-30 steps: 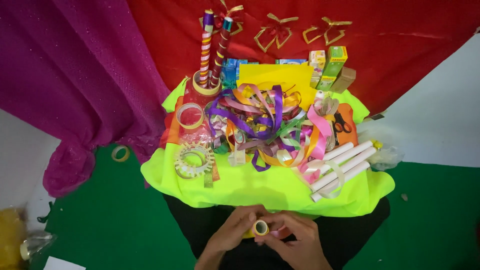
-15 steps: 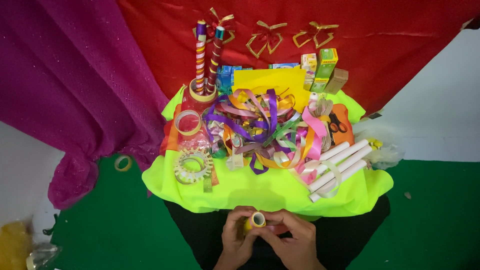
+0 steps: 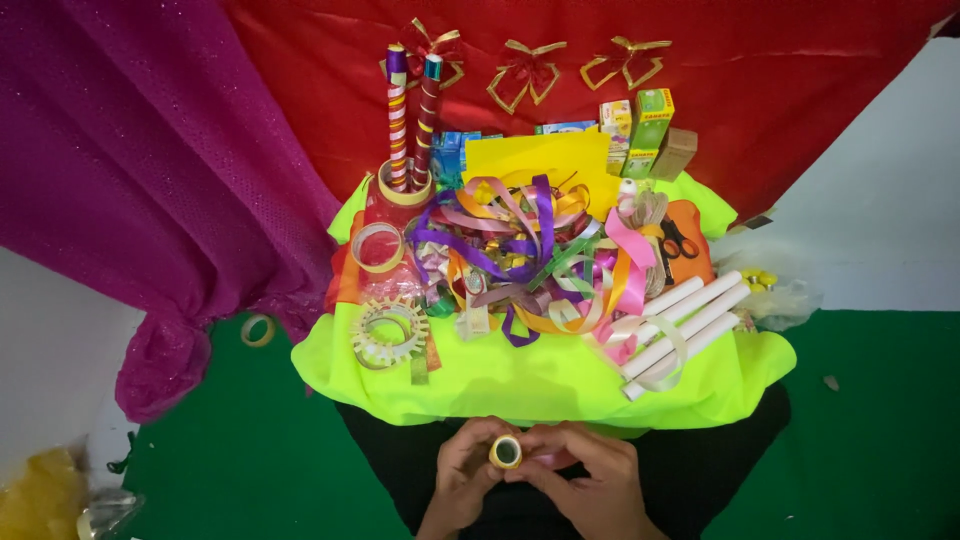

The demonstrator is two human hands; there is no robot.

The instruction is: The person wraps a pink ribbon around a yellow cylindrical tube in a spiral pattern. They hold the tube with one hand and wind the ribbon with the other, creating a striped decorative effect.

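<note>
Left of both hands and well apart from them, a loose tape ring (image 3: pixel 257 329) lies on the green floor (image 3: pixel 230 470) beneath the magenta drape (image 3: pixel 150 170). Directly ahead of the hands stands a low table under a neon-yellow cloth (image 3: pixel 520 380); on its left part, beyond the left hand, sit a serrated paper ring (image 3: pixel 388 333), a clear tape roll (image 3: pixel 378 247) and two striped wrapped tubes (image 3: pixel 410 110) upright in a holder. Left hand (image 3: pixel 468 472) is curled, fingers closed on the left side of a small yellow tape roll (image 3: pixel 505 452), which sits between the two hands just short of the table's near edge, its open core facing the camera. Right hand (image 3: pixel 580 478) is likewise curled, fingertips pinching the roll's right side. Beyond the right hand lie a tangle of coloured ribbons (image 3: pixel 530 255), white rolled tubes (image 3: pixel 685 325) and scissors (image 3: pixel 680 240).
</note>
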